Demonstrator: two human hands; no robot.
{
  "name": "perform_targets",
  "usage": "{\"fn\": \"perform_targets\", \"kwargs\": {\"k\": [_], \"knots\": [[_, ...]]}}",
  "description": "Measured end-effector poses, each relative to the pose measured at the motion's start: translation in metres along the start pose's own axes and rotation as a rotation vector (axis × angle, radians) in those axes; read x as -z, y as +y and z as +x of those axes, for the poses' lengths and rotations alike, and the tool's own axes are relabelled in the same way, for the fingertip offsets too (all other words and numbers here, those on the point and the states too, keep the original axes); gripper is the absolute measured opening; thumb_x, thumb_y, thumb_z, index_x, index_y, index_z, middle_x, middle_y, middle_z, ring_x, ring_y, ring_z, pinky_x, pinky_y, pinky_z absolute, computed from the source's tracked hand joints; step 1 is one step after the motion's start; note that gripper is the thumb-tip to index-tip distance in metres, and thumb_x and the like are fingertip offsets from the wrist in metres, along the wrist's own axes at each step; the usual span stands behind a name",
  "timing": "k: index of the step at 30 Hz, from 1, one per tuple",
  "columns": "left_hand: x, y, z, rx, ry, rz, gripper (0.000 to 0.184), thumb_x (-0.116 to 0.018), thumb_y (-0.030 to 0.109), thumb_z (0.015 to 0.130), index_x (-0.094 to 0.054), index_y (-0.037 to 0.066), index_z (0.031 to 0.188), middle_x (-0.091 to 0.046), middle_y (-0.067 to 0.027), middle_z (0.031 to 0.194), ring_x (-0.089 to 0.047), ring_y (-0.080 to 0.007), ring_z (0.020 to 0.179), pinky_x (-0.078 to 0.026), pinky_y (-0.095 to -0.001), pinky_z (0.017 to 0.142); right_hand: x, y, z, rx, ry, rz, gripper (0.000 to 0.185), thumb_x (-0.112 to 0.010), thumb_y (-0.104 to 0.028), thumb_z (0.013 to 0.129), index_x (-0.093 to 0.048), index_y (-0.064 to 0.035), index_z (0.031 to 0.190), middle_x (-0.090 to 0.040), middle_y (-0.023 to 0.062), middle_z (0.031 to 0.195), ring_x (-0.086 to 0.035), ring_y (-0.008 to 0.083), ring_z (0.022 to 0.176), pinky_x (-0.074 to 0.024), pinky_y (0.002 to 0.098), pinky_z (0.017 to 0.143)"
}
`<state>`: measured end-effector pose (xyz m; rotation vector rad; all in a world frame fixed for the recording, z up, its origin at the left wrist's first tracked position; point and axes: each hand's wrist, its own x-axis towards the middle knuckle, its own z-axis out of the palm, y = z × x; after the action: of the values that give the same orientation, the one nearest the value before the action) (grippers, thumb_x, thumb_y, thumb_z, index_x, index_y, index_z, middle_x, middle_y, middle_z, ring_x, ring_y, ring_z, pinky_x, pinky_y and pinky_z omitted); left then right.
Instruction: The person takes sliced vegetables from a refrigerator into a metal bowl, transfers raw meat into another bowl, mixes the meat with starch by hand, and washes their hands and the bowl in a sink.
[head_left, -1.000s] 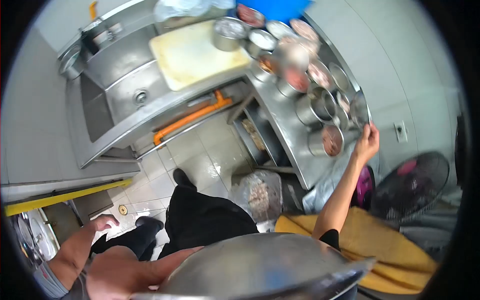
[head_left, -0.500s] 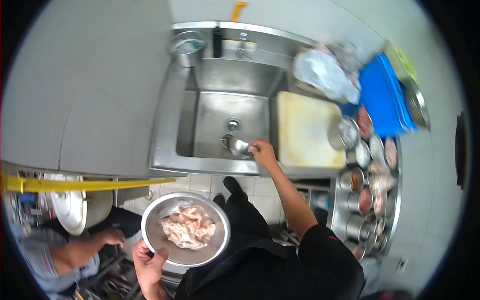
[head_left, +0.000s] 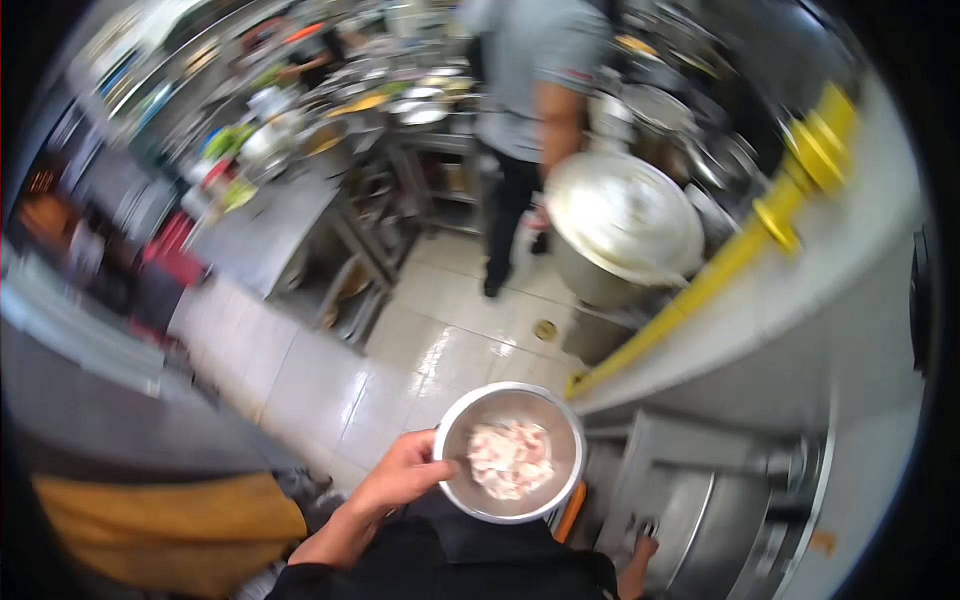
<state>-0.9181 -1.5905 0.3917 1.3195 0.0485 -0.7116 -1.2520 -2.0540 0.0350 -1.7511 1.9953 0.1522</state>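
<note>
My left hand point(head_left: 405, 473) grips the rim of a round metal bowl point(head_left: 568, 455), thumb over the edge and fingers outside. Pale pink raw meat pieces point(head_left: 510, 458) lie in the bowl, which hangs in front of my body. At the lower right, my right hand point(head_left: 643, 552) is low over the steel sink point(head_left: 725, 530). Its fingers look closed around something small and blurred that I cannot make out. Most of that forearm is hidden or cut off by the frame.
A person in a grey shirt point(head_left: 530, 90) stands ahead beside a large lidded pot point(head_left: 625, 215). A yellow pipe point(head_left: 700, 285) runs along the right wall. Steel worktable point(head_left: 270, 220) stands left, over tiled floor point(head_left: 430, 330). Orange-brown cloth point(head_left: 170, 525) hangs lower left.
My view has swung left from the sink to the kitchen aisle. My left hand still holds the bowl of meat. The ladle seen in my right hand earlier cannot be clearly made out now.
</note>
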Motion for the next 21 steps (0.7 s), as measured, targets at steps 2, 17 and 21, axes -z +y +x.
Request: {"fn": "perform_targets", "kwargs": {"k": [2, 17, 21], "knots": [[0.005, -0.029, -0.001, -0.008, -0.022, -0.127, 0.024, -0.058, 0.001, 0.079, -0.059, -0.003, 0.102, -0.064, -0.0032, 0.091, -0.058, -0.0074, 0.080, -0.047, -0.0223, 0.072, 0.018, -0.035, 0.020, 0.161, 0.300, -0.010, 0.032, -0.058, -0.014, 0.079, -0.058, 0.0045, 0.105, -0.059, 0.0203, 0.097, -0.057, 0.0324, 0.084, -0.0451, 0.0382, 0.075], [0.028, -0.118, 0.040, -0.399, 0.956, -0.300, 0.022, -0.053, -0.001, 0.080, -0.054, -0.004, 0.101, -0.063, -0.0123, 0.088, -0.065, -0.0193, 0.075, -0.057, -0.0310, 0.062, -0.124, -0.365, 0.070, 1.380, -0.024, 0.237, 0.041, -0.058, -0.002, 0.069, -0.054, 0.0013, 0.110, -0.054, 0.0174, 0.113, -0.050, 0.0301, 0.107, -0.0348, 0.0386, 0.096], [0.122, -0.073, 0.037, -0.503, 1.074, -0.430, 0.026, -0.049, 0.001, 0.082, -0.050, -0.003, 0.107, -0.062, -0.0140, 0.097, -0.065, -0.0229, 0.080, -0.057, -0.0348, 0.067, -0.177, -0.373, -0.022, 1.235, -0.343, -0.232, 0.037, -0.064, -0.005, 0.067, -0.059, 0.0005, 0.103, -0.062, 0.0160, 0.097, -0.058, 0.0299, 0.093, -0.0441, 0.0362, 0.087]]}}
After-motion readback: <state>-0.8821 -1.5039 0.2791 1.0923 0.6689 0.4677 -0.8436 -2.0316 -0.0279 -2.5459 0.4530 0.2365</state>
